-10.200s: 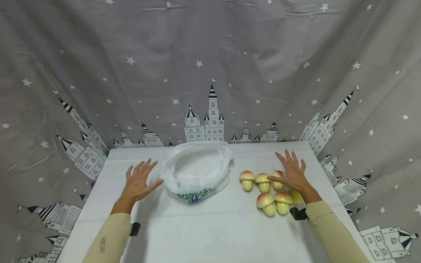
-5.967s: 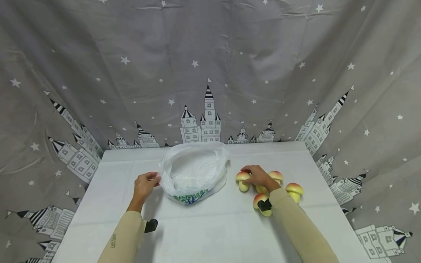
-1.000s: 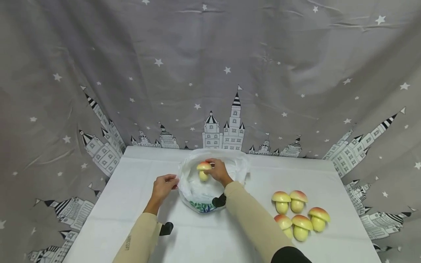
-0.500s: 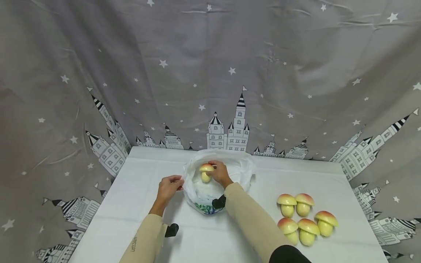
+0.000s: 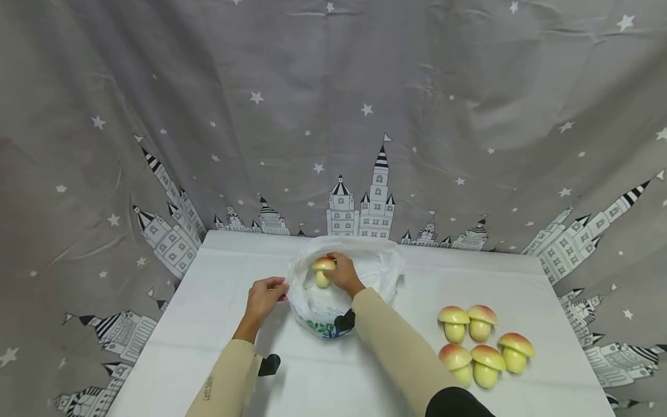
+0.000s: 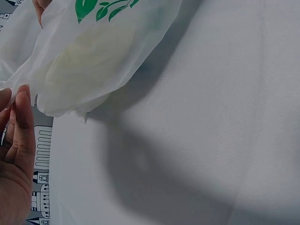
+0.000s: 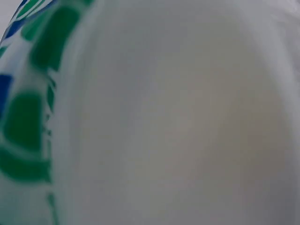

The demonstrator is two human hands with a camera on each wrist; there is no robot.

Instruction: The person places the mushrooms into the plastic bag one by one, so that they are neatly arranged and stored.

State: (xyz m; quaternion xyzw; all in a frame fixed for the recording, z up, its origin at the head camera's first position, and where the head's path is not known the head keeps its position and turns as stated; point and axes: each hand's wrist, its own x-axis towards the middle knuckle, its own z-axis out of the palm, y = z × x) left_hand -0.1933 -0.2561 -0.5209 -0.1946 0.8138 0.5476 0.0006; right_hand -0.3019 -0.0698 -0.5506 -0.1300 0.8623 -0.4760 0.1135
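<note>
A white plastic bag (image 5: 307, 310) with a green and blue tree print stands with its mouth spread on the table. My left hand (image 5: 264, 301) pinches the left side of its rim; in the left wrist view the fingers (image 6: 23, 126) and thumb meet on the thin plastic. Inside the mouth, my right hand (image 5: 344, 273) holds a toy mushroom (image 5: 322, 278) with a red-yellow cap and pale stem, upright, near the bag's left inner wall. Whether its stem touches the bottom I cannot tell. Blurred bag plastic (image 7: 178, 122) fills the right wrist view, hiding hand and mushroom there.
Several more toy mushrooms (image 5: 486, 366) stand close together on the white table (image 5: 312, 382), to the right of my right forearm. Behind the table's far edge hangs a grey curtain (image 5: 260, 116) with stars and castles.
Since the earliest frames my left hand has taken the bag's rim, and my right hand has carried one mushroom leftward from the group into the bag. Over the last second little differs.
</note>
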